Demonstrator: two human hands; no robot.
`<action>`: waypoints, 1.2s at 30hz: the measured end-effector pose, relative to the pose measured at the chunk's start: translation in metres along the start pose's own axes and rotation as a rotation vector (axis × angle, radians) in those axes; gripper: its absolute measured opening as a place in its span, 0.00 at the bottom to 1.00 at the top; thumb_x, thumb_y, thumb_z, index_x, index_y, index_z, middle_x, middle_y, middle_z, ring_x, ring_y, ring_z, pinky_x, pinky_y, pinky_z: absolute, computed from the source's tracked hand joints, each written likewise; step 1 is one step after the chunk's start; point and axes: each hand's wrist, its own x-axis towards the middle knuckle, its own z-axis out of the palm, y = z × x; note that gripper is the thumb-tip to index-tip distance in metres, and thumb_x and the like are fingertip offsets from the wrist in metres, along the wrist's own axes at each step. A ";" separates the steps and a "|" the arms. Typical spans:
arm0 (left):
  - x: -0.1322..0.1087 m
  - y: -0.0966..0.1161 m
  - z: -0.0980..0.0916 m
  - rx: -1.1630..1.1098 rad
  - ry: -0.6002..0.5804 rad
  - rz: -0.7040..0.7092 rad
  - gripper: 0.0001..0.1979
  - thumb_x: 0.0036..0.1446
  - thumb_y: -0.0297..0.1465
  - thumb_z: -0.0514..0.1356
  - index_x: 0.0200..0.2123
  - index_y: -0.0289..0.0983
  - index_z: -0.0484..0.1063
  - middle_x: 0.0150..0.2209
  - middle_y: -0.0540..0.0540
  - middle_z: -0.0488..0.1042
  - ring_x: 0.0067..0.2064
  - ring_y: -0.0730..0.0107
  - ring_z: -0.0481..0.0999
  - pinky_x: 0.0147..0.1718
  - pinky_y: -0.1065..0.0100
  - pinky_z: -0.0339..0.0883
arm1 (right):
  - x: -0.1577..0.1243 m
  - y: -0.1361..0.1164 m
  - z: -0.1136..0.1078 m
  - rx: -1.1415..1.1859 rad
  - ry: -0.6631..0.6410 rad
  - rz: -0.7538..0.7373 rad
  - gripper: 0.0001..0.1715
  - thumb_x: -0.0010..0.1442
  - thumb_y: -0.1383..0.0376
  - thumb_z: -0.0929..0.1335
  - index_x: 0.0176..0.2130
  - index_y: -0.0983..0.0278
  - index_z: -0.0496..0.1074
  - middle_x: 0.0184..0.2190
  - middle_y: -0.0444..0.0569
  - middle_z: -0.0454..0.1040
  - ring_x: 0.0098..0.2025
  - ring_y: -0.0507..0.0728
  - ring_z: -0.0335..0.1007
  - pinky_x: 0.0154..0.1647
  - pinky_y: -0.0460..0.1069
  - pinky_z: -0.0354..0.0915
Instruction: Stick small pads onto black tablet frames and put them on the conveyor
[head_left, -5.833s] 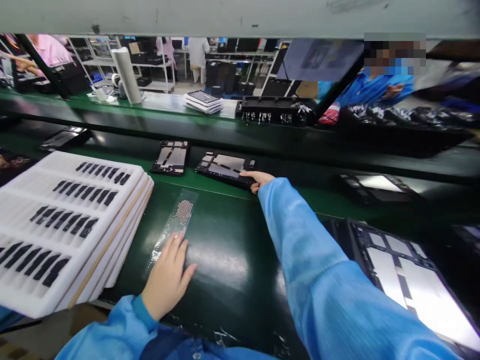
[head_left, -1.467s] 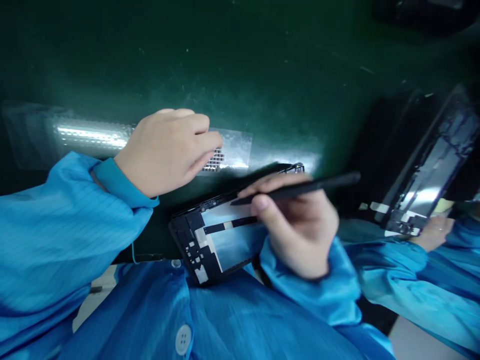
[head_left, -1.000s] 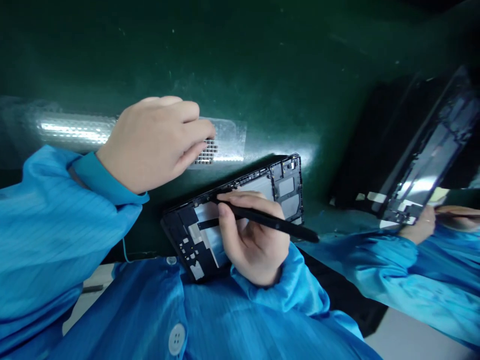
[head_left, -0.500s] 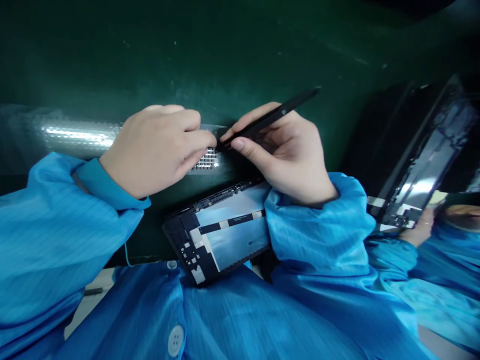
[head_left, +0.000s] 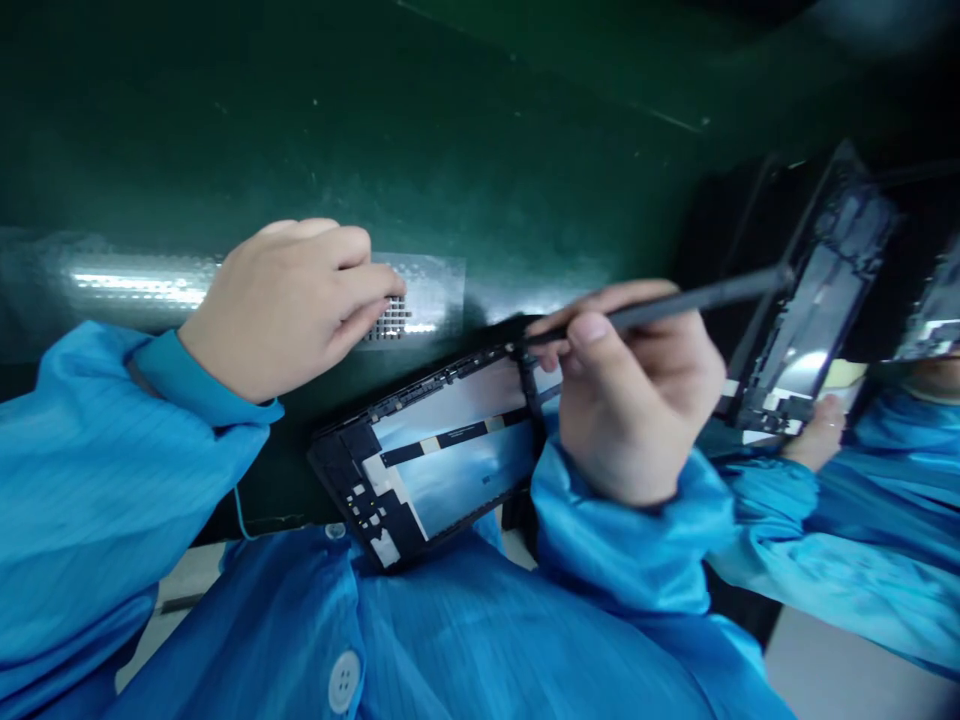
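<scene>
Head camera: the right hand [head_left: 637, 390] has its grip closed, thumb against index finger, around a slim black pen-like tool [head_left: 697, 300]. The opened tablet chassis [head_left: 457, 480] lies at eight o'clock from that grip, at the near side of the desk [head_left: 450, 150], its long axis running from eight o'clock up to two. The tool crosses at a flatter slant, its tip aimed toward nine o'clock, right at the chassis's upper rim near the two o'clock end (whether tip and rim touch is too blurred to tell). Part of that end is hidden behind the hand.

From the tool tip, the grid of small squares [head_left: 390, 320] sits near nine o'clock, on a clear plastic strip [head_left: 442, 285] whose long axis runs roughly nine to three. The left hand [head_left: 292, 305] is the nearer one here: it rests over the strip, fingers curled, thumb and index tips at the grid's upper-left side; I cannot tell whether its grip pinches anything. The chassis lies at about four o'clock from it, just apart, so the right hand is nearer to the chassis.

At two o'clock from the right hand stands another opened device [head_left: 802, 310], tilted, with a co-worker's hand [head_left: 817, 435] at its lower end.
</scene>
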 end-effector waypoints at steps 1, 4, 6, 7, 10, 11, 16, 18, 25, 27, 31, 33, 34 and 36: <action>-0.001 -0.001 0.001 -0.004 0.013 0.003 0.24 0.79 0.41 0.49 0.54 0.43 0.85 0.42 0.42 0.80 0.47 0.54 0.82 0.47 0.52 0.78 | -0.013 0.001 -0.002 -0.055 0.099 -0.029 0.03 0.71 0.64 0.78 0.44 0.57 0.82 0.36 0.43 0.84 0.35 0.53 0.82 0.38 0.49 0.79; -0.002 -0.002 0.001 0.005 0.025 0.004 0.25 0.80 0.42 0.47 0.55 0.42 0.85 0.42 0.43 0.79 0.48 0.56 0.81 0.47 0.54 0.79 | -0.036 0.011 -0.004 -0.180 0.160 -0.127 0.05 0.72 0.63 0.77 0.48 0.57 0.80 0.40 0.45 0.85 0.42 0.56 0.88 0.46 0.52 0.83; -0.002 -0.002 0.001 -0.007 0.016 -0.015 0.27 0.81 0.43 0.46 0.55 0.42 0.85 0.43 0.44 0.79 0.49 0.55 0.81 0.50 0.52 0.79 | -0.040 0.018 -0.004 -0.184 0.104 -0.152 0.06 0.73 0.64 0.76 0.49 0.57 0.79 0.41 0.45 0.85 0.44 0.56 0.89 0.46 0.52 0.85; -0.002 -0.002 0.000 -0.020 0.009 -0.028 0.27 0.81 0.44 0.46 0.55 0.42 0.85 0.43 0.44 0.78 0.50 0.55 0.81 0.51 0.51 0.79 | -0.040 0.020 -0.003 -0.179 0.085 -0.160 0.07 0.73 0.65 0.76 0.50 0.57 0.79 0.42 0.45 0.86 0.44 0.56 0.89 0.46 0.52 0.85; -0.001 -0.002 -0.001 -0.074 0.001 -0.058 0.28 0.80 0.45 0.47 0.55 0.43 0.85 0.43 0.44 0.77 0.51 0.53 0.81 0.57 0.47 0.77 | -0.038 0.025 -0.003 -0.159 0.070 -0.174 0.09 0.73 0.68 0.75 0.50 0.56 0.79 0.42 0.44 0.85 0.45 0.55 0.89 0.49 0.52 0.85; -0.001 -0.002 -0.002 -0.091 0.000 -0.064 0.28 0.80 0.45 0.47 0.55 0.43 0.85 0.43 0.44 0.77 0.52 0.52 0.81 0.58 0.45 0.77 | -0.038 0.025 -0.002 -0.152 0.065 -0.171 0.10 0.73 0.69 0.75 0.51 0.56 0.79 0.43 0.44 0.85 0.46 0.55 0.89 0.50 0.52 0.85; -0.001 -0.001 -0.002 -0.123 0.014 -0.073 0.28 0.80 0.47 0.48 0.55 0.41 0.86 0.43 0.44 0.77 0.53 0.49 0.81 0.58 0.44 0.76 | -0.045 0.026 -0.005 -0.226 0.031 -0.159 0.10 0.74 0.68 0.74 0.53 0.55 0.77 0.44 0.45 0.85 0.46 0.58 0.88 0.49 0.56 0.84; -0.001 -0.001 -0.002 -0.128 0.015 -0.077 0.28 0.79 0.47 0.48 0.56 0.41 0.86 0.43 0.44 0.77 0.54 0.49 0.81 0.59 0.44 0.75 | -0.045 0.021 -0.007 -0.320 0.002 -0.191 0.10 0.73 0.67 0.74 0.52 0.55 0.77 0.45 0.46 0.85 0.47 0.59 0.87 0.51 0.58 0.84; 0.001 -0.001 -0.006 -0.097 -0.040 -0.075 0.27 0.80 0.44 0.47 0.57 0.43 0.85 0.44 0.43 0.78 0.54 0.51 0.81 0.58 0.49 0.75 | 0.014 -0.004 0.000 -0.352 -0.344 -0.184 0.07 0.74 0.59 0.75 0.50 0.56 0.78 0.46 0.47 0.87 0.48 0.59 0.87 0.55 0.58 0.84; 0.002 0.001 -0.006 -0.073 -0.050 -0.070 0.28 0.80 0.44 0.46 0.58 0.43 0.85 0.44 0.42 0.78 0.54 0.51 0.81 0.55 0.49 0.76 | 0.039 0.001 0.009 -0.313 -0.544 -0.157 0.10 0.74 0.55 0.76 0.49 0.56 0.78 0.46 0.47 0.87 0.49 0.59 0.86 0.55 0.57 0.85; 0.003 0.002 -0.005 -0.062 -0.069 -0.074 0.28 0.80 0.43 0.45 0.58 0.43 0.85 0.43 0.42 0.77 0.53 0.49 0.81 0.55 0.47 0.78 | 0.060 0.015 0.021 -0.257 -0.655 -0.117 0.13 0.73 0.50 0.76 0.48 0.55 0.79 0.46 0.46 0.86 0.48 0.59 0.86 0.53 0.56 0.85; 0.003 0.002 -0.004 -0.076 -0.073 -0.083 0.28 0.80 0.43 0.46 0.58 0.43 0.85 0.43 0.42 0.76 0.53 0.50 0.81 0.56 0.46 0.78 | 0.059 0.018 0.021 -0.228 -0.624 -0.079 0.14 0.72 0.49 0.77 0.48 0.55 0.80 0.45 0.46 0.86 0.48 0.59 0.86 0.54 0.56 0.84; 0.003 0.002 -0.004 -0.086 -0.070 -0.085 0.28 0.80 0.43 0.46 0.58 0.43 0.85 0.43 0.42 0.76 0.53 0.50 0.81 0.56 0.45 0.78 | 0.057 0.018 0.020 -0.218 -0.612 -0.062 0.14 0.71 0.49 0.77 0.47 0.55 0.80 0.45 0.46 0.86 0.48 0.59 0.86 0.54 0.56 0.84; 0.003 0.001 -0.004 -0.103 -0.059 -0.089 0.27 0.80 0.44 0.47 0.58 0.42 0.85 0.42 0.43 0.76 0.54 0.51 0.80 0.57 0.46 0.78 | 0.055 0.018 0.019 -0.213 -0.613 -0.050 0.13 0.71 0.50 0.78 0.47 0.54 0.80 0.45 0.46 0.86 0.48 0.59 0.86 0.54 0.56 0.84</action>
